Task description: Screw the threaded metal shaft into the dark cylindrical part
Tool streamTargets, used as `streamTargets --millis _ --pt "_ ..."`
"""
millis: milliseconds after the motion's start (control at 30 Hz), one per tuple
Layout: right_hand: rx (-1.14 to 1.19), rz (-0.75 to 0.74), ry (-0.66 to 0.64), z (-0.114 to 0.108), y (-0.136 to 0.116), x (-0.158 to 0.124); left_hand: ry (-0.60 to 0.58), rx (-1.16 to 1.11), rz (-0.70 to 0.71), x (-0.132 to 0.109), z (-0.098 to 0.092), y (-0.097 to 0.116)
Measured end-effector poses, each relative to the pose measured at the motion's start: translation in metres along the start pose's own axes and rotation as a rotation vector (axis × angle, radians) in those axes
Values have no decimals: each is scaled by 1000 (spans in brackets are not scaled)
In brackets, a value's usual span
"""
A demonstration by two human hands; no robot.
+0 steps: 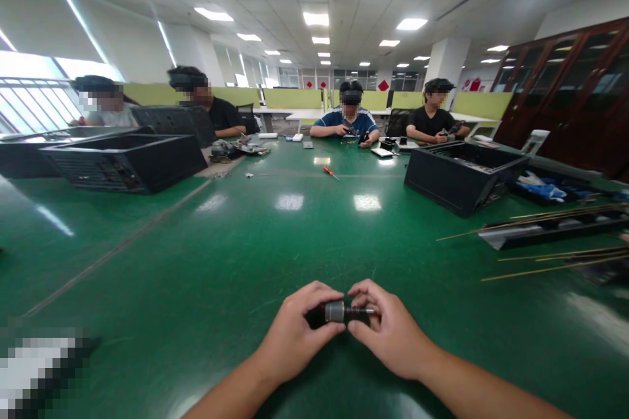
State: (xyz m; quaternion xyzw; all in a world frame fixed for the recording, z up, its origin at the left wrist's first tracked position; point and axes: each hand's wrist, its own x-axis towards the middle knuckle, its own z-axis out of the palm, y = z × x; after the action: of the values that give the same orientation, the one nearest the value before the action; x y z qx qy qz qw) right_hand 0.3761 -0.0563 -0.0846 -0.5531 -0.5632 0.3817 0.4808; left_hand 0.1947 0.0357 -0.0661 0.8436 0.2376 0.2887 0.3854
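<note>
Low in the middle of the head view, a small motor with a grey cylindrical body lies on its side between my hands. Its thin, ridged shaft points right and ends in a bright metal tip. My left hand grips the body, fingers over the top and thumb below. Around the shaft curl the fingers of my right hand, with the tip against them and the thumb just below. Both hands are just above the green table.
Black computer cases stand left, with another case at right. An orange screwdriver lies mid-table. Thin brass-coloured rods stick out over the right side. Several people sit around the far side. A blurred pale object occupies the lower left.
</note>
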Motion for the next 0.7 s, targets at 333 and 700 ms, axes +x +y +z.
streamTargets --millis 333,700 --pt "-94 9 -8 -2 -2 1 58 40 -4 -1 1 5" --pt "-88 20 3 -2 -1 2 63 55 -10 -1 0 5"
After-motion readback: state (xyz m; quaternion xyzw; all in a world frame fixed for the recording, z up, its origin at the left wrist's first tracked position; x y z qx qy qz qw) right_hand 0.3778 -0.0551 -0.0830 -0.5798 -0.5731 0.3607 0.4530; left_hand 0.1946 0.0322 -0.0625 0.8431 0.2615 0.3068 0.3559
